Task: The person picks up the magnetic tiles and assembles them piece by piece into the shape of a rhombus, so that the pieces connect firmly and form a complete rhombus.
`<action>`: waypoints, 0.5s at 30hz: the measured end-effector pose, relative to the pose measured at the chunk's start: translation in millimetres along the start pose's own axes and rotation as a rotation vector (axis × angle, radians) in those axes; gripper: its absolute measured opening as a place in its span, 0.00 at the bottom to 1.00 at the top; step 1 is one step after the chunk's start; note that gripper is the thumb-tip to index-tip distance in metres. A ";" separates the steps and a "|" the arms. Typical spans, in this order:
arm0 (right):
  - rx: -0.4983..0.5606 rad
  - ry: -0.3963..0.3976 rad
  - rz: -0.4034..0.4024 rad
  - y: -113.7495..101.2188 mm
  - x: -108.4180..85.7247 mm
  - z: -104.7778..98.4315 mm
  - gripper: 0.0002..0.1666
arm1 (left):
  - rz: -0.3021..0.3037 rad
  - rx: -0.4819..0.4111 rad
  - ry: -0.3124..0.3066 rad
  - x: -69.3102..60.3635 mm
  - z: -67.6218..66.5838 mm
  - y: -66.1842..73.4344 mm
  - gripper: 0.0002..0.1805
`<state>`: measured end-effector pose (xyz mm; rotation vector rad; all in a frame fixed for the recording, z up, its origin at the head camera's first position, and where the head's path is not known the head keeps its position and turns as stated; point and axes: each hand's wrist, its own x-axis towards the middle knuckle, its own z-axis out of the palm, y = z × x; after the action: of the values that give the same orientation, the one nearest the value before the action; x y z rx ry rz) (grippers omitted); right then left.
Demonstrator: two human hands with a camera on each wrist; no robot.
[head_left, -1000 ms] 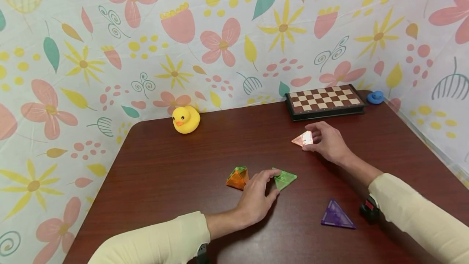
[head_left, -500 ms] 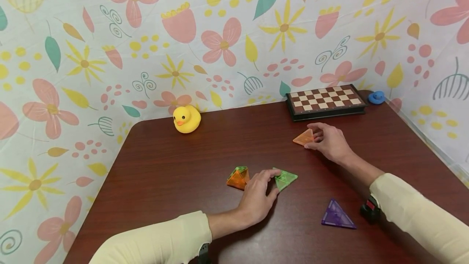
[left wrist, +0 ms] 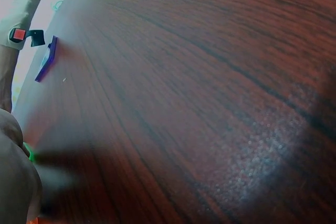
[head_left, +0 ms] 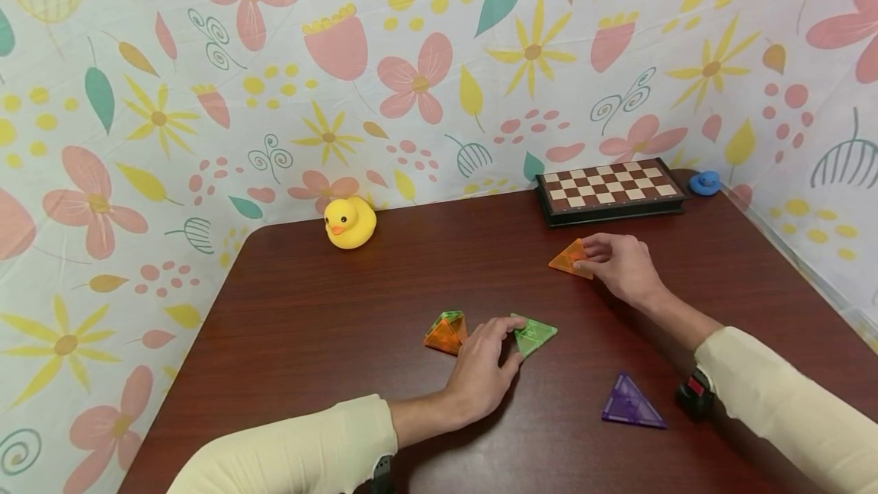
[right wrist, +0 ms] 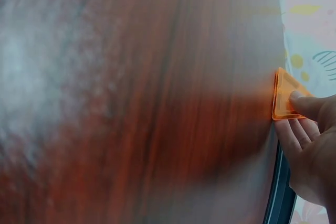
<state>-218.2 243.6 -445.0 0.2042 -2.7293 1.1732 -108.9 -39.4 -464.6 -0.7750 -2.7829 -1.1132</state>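
Note:
My right hand (head_left: 626, 269) pinches an orange triangular magnetic tile (head_left: 568, 258) near the board. In the right wrist view the thumb (right wrist: 300, 98) presses the orange tile's face and its edge looks doubled, so there may be more than one layer. My left hand (head_left: 483, 372) holds a green triangular magnetic tile (head_left: 536, 335) by its left side, index finger at the upper corner and thumb at the lower one. Just left of that hand stands a small orange and green pyramid of tiles (head_left: 444, 332), partly hidden by the knuckles. A purple triangular tile (head_left: 632, 404) lies near my right forearm.
A checkered game board (head_left: 610, 189) sits at the back right of the brown table (head_left: 309, 311), with a blue toy duck (head_left: 704, 183) beside it. A yellow rubber duck (head_left: 350, 223) stands at the back left. Patterned cloth (head_left: 411, 97) hangs behind the table.
My right hand has shifted slightly and tilted the orange tile, so its bright glare is gone and its color shows. The left hand and green tile have stayed in place.

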 end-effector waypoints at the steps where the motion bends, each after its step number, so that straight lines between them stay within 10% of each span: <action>1: 0.004 0.007 -0.004 0.3 -0.6 0.2 0.22 | 0.001 -0.002 -0.001 0.0 0.2 -0.3 0.26; 15: 0.078 -0.014 -0.081 -21.5 -15.7 2.2 0.11 | -0.003 0.012 -0.006 -0.2 0.9 0.0 0.25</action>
<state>-199.0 228.3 -434.5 0.3305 -2.6619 1.2611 -108.6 -38.9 -465.3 -0.7748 -2.7934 -1.0960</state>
